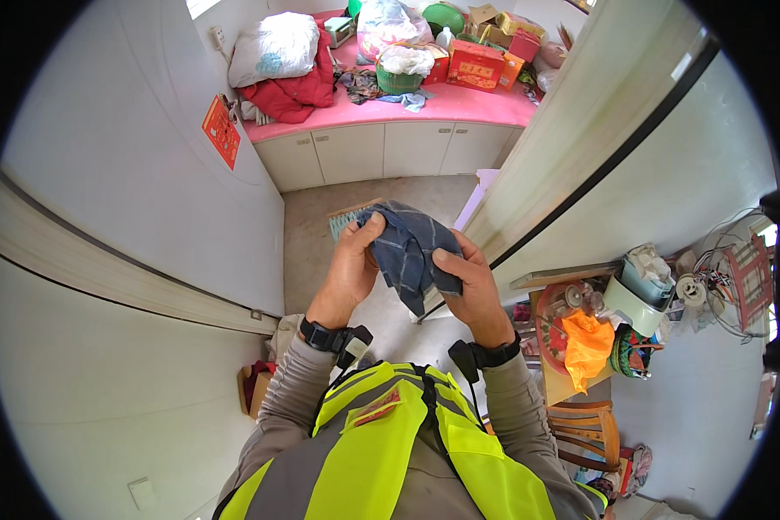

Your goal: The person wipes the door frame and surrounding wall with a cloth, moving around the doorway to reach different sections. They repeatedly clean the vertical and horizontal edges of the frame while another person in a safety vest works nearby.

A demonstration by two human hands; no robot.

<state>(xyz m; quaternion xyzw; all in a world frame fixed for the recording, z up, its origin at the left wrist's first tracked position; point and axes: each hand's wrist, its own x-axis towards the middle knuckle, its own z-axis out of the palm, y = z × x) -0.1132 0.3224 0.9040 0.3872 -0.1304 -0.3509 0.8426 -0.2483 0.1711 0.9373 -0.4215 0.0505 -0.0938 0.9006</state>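
A dark blue checked cloth point(406, 244) hangs bunched between my two hands, in front of my chest. My left hand point(354, 263) grips its left side, with the thumb pressed on top. At the opposite side my right hand point(471, 276) pinches the fabric between thumb and fingers. A loose corner droops down between the hands. Partly hidden behind my left hand is a pale blue bristled thing point(341, 224) with a wooden edge, perhaps a broom head.
A doorway opens onto a pink-topped counter point(455, 107) bearing a green basket point(398, 79), red boxes point(474, 65) and a red quilted item point(299, 97). To the right stand a cluttered table point(552, 380) with an orange cloth point(585, 344) and a wooden chair point(585, 429). A cardboard box point(258, 403) sits at left.
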